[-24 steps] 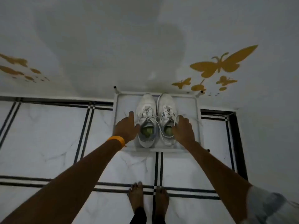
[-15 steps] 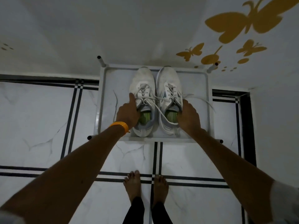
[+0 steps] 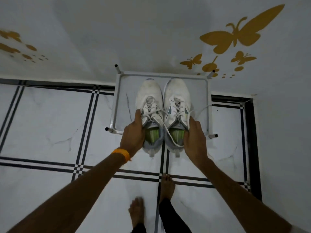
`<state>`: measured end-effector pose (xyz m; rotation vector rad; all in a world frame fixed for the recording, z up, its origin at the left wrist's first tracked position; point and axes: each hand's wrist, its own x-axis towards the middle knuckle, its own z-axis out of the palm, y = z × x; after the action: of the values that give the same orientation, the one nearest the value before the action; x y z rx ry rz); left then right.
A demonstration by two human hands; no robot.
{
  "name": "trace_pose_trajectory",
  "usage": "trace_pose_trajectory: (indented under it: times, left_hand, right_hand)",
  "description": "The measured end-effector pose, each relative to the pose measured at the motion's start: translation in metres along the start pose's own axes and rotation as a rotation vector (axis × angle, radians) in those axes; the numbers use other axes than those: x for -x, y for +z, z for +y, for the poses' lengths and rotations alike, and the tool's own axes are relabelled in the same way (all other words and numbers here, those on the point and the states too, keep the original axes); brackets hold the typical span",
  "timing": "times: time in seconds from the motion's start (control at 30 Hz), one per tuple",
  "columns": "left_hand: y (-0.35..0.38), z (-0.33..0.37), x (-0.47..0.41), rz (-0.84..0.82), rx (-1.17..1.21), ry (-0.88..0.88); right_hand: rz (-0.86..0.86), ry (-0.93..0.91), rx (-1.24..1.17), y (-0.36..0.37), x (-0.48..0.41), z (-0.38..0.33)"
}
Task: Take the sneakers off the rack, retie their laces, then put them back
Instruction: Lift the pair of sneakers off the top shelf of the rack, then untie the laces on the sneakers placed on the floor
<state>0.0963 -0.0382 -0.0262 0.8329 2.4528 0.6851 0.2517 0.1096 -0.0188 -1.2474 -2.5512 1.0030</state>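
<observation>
Two white sneakers with green insoles sit side by side, toes toward the wall, their heels past the front edge of a low white rack (image 3: 117, 105). My left hand (image 3: 133, 135), with an orange band at the wrist, grips the outer side of the left sneaker (image 3: 149, 98). My right hand (image 3: 195, 138) grips the outer side of the right sneaker (image 3: 176, 95). The laces are loose; one long lace (image 3: 202, 109) trails off to the right over the rack's edge, another crosses the right sneaker's opening.
The rack stands against a white wall (image 3: 151, 31) with yellow butterfly stickers (image 3: 235, 34). The floor (image 3: 50, 123) is white marble tile with black line borders. My bare feet (image 3: 166, 184) stand just in front of the rack.
Both hands went from resting beside the sneakers to gripping their sides, and the pair has slid toward me so the heels overhang the rack's front edge. My left foot has stepped back.
</observation>
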Motion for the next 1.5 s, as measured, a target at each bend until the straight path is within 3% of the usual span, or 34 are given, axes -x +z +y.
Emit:
trace_pose_trajectory:
  times: [0.23, 0.57, 0.93, 1.17, 1.27, 1.33, 1.4, 1.47, 1.5]
  left_hand:
    - [0.003, -0.015, 0.106, -0.037, 0.008, 0.086]
    - [0.139, -0.129, 0.223, -0.114, 0.077, -0.029]
    - [0.341, -0.256, 0.137, -0.105, -0.005, 0.068]
    - [0.391, -0.296, 0.094, 0.027, 0.007, 0.237]
    - [0.39, -0.305, 0.092, 0.005, -0.021, 0.266]
    - [0.381, -0.31, 0.094, 0.008, -0.036, 0.294]
    - [0.37, -0.31, 0.093, 0.098, -0.019, 0.335]
    - [0.359, -0.306, 0.089, 0.211, 0.001, 0.396]
    - [0.355, -0.305, 0.087, 0.243, -0.003, 0.436]
  right_hand:
    - [-0.011, 0.062, -0.046, 0.005, 0.122, 0.013]
    - [-0.104, 0.078, -0.02, 0.109, 0.251, 0.116]
    - [-0.197, 0.034, 0.002, 0.302, 0.188, 0.301]
    - [-0.177, -0.042, 0.022, 0.349, 0.149, 0.353]
    - [-0.274, -0.047, 0.115, 0.342, 0.141, 0.348]
    - [-0.33, 0.01, 0.316, 0.322, 0.133, 0.333]
    - [-0.177, -0.002, 0.474, 0.3, 0.122, 0.309]
    - [-0.027, -0.159, 0.386, 0.288, 0.117, 0.279]
    - [-0.06, -0.231, 0.279, 0.291, 0.115, 0.265]
